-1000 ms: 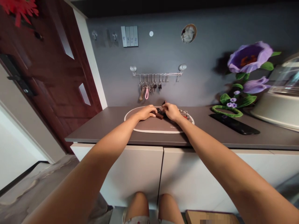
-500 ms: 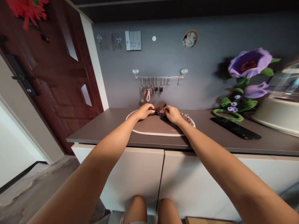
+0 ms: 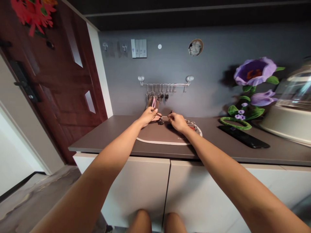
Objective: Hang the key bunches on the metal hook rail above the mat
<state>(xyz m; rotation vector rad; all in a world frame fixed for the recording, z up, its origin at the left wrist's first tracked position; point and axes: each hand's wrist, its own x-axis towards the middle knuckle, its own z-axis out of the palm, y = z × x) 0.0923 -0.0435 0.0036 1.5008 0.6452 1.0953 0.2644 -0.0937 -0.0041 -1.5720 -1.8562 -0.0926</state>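
Observation:
My left hand (image 3: 148,117) and my right hand (image 3: 176,122) are raised just above an oval brown desk mat (image 3: 165,137) with a cream rim. A thin metal key chain (image 3: 164,116) runs between the fingertips of both hands, and both hands pinch it. A small dark bunch of keys (image 3: 160,122) sits just below it, close to my left hand. A few metal keys and a red-marked item (image 3: 192,126) lie on the mat's far right, beyond my right hand.
A steel rail (image 3: 165,84) on the grey wall holds several keys and a pink strap (image 3: 153,102) above the mat. A black phone (image 3: 243,136) lies to the right on the dark countertop (image 3: 109,139). Further right are a fabric flower (image 3: 254,72) and a cream appliance (image 3: 289,119).
My hands have drawn slightly apart, and the thin chain now shows between them. The brown piece seen between my hands earlier no longer shows. The whole view has shifted down slightly.

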